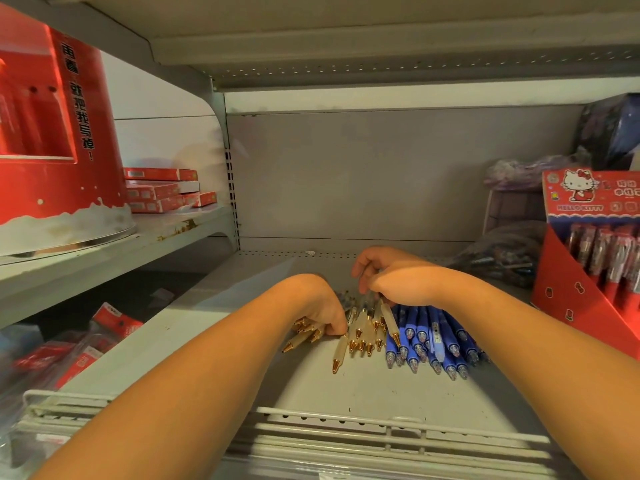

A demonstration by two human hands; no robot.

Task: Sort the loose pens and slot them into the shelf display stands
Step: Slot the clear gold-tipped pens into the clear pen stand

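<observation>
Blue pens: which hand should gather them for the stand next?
Probably right. The right hand hovers at the blue pens' upper ends, with the red display stand on that side. The left hand is across the pile, pinching cream pens.

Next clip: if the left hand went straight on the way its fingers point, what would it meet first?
The left hand points rightward along the shelf, so it would likely first meet the cream gold-tipped pens beside its fingertips; the blue pens lie beyond them.
</observation>
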